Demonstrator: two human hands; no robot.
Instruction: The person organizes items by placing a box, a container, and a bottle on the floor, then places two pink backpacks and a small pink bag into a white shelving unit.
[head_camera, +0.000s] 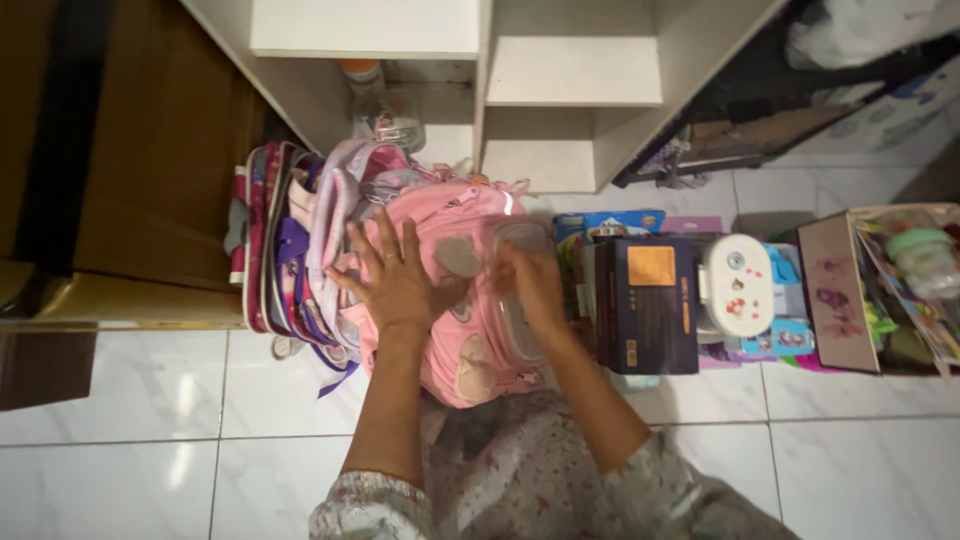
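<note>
On the white tiled floor (150, 400), in front of a white shelf (560, 90), stands a pink backpack (470, 300). The view from the head looks straight down on it. The left hand (395, 280) lies flat on the top of the backpack, with its fingers spread wide. The right hand (535, 285) rests on the right side of the backpack, fingers bent. It is a bit blurry, so I cannot tell if it grips anything. More bags (285, 250) in pink and purple stand packed tight just left of the backpack. On its right are a dark box (650, 305) and a white round-cornered box (738, 285).
</note>
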